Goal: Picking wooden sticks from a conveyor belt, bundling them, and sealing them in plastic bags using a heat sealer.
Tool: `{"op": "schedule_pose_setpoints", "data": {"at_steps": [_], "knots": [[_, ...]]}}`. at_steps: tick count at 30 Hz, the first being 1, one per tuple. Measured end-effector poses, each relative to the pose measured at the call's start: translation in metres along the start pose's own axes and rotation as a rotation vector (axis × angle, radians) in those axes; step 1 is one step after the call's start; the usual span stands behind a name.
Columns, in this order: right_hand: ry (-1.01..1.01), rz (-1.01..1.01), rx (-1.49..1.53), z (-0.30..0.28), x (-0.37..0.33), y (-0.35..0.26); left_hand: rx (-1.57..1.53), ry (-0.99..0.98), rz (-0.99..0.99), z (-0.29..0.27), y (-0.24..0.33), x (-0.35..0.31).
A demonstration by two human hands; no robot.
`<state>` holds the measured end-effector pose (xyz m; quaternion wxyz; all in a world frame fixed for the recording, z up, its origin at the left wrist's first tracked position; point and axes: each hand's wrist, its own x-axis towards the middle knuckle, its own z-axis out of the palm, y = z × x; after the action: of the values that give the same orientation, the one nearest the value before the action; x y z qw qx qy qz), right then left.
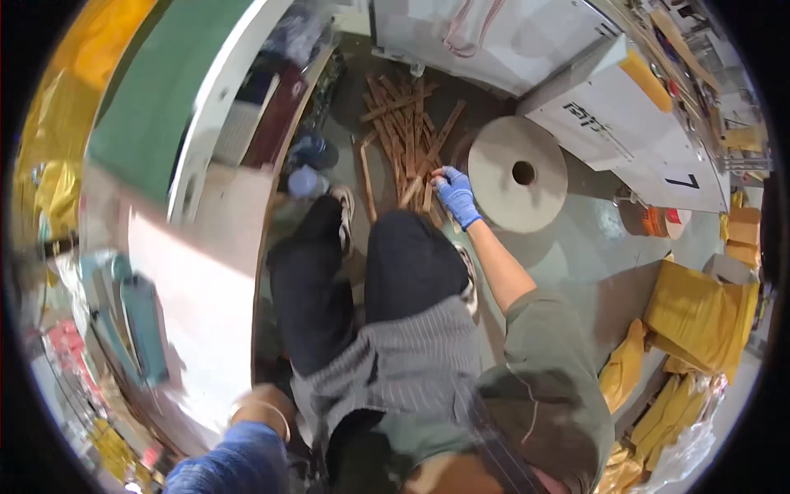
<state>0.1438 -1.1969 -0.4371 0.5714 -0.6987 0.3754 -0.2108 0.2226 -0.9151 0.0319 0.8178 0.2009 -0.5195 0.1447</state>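
My right hand (455,198), in a blue glove with bare fingertips, reaches down to a loose pile of brown wooden strips (403,132) on the floor. Its fingers are bent together at the near right side of the pile and appear to pinch one strip (413,191); the exact grip is small in the picture. Beside that hand stands a large pale round reel (520,165) with a dark centre hole. At the lower left, my left hand (234,463) shows as a blurred blue shape next to a pale wrist band. Its fingers are not visible.
A workbench (206,313) runs along my left, with a shelf beneath it. White cabinets (613,115) stand ahead and to the right. Yellow packages (695,317) lie at the right. An orange spool (658,221) rests by the cabinet. My knees (411,263) are close to the strips.
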Motion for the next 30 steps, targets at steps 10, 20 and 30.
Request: {"op": "schedule_pose_setpoints", "data": {"at_steps": [10,20,30], "knots": [[0.051,0.375,-0.682,0.057,0.199,0.120,0.459,0.288,-2.111,-0.176,-0.414,-0.311],[0.351,-0.003,-0.587,0.042,0.139,0.181,0.542,0.580,-2.365,-0.231,-0.556,-0.486],[0.261,0.106,0.165,0.020,0.155,0.081,0.621,0.049,-1.512,-0.225,-0.492,-0.472]]}}
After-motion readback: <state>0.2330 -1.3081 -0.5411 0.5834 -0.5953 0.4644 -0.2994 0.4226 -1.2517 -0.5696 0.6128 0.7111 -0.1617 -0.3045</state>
